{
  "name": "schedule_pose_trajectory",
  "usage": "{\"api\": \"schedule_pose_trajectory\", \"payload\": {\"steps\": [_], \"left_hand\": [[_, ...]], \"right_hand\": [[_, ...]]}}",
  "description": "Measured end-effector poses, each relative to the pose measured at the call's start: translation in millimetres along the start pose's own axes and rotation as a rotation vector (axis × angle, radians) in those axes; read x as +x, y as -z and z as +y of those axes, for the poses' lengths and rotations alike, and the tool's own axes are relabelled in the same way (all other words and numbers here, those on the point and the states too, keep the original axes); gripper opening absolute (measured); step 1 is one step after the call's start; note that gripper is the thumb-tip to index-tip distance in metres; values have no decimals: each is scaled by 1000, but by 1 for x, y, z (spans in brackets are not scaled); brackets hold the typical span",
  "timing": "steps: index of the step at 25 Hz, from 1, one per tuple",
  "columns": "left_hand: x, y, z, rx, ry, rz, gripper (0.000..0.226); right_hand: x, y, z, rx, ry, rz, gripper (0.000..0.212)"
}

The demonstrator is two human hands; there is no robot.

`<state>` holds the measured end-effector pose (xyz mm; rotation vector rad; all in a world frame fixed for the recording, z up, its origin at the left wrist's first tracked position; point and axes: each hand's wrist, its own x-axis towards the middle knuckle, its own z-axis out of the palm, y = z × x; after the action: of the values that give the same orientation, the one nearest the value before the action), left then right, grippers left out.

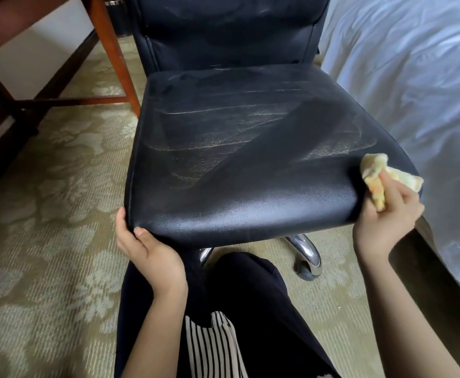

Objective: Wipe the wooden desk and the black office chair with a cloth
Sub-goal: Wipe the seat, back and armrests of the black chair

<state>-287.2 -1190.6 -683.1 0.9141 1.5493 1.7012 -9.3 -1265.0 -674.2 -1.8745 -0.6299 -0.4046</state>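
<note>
- The left hand [147, 249] grips the chair [250, 148] at its front-left seat corner; released, it could roll away.
- The right hand [387, 216] pinches the bunched cloth [387, 178] at the seat's front-right edge; it may slip off, leaving streaks.

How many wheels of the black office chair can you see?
1: a grey caster wheel at the tip of a chrome base leg, below the front edge of the black leather office chair. Others may be hidden under the seat or behind the person's legs.
</note>
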Motion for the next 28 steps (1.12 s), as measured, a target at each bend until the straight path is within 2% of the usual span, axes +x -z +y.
{"api": "schedule_pose_trajectory", "payload": {"steps": [5,8,10,16,20,28], "left_hand": [[4,-2,-2,-24,24,-6,43],[1,-2,-2,7,-7,2,42],[2,-1,-3,23,-18,3,42],[8,3,-4,37,-28,-7,42],[22,13,-8,63,-24,-95,40],[50,41,-5,-20,111,-357,42]], "right_hand": [[52,-1,1,-59,-208,60,33],[87,-5,2,-86,-358,-22,36],[96,-6,4,-142,-362,-89,38],[40,10,-17,-261,-19,-171,48],[-35,8,-55,-157,204,-264,56],[-100,-36,-141,126,643,-630,60]]}}
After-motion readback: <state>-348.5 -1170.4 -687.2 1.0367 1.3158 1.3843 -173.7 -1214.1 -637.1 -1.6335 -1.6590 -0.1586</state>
